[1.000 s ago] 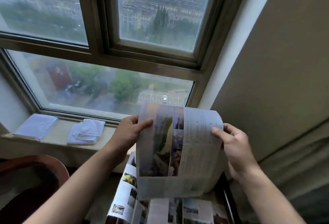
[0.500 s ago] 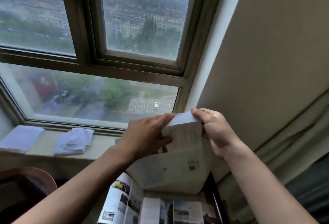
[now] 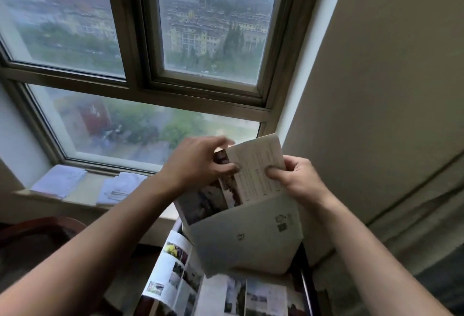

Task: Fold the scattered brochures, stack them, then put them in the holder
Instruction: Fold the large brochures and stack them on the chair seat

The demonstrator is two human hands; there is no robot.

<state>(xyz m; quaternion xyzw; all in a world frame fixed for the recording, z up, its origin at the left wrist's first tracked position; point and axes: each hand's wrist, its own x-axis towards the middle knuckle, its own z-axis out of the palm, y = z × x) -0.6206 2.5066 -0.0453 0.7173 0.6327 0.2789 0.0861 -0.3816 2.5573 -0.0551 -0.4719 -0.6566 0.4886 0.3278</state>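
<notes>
While both hands hold the brochure (image 3: 241, 215) in the air above the desk (image 3: 305, 288), its long axis slants up-right, left hand (image 3: 198, 162) fingers pinching the top-left edge, right hand (image 3: 296, 180) fingers clamped on the top-right panel.

Soft grey daylight came through the window (image 3: 150, 64) in the upper left of the frame, leaving the room dim. The wall (image 3: 389, 89) at right sat in shade. The view outside looked hazy, straight lines bowed near the edges, and the left hand (image 3: 198, 162) was slightly blurred.
</notes>
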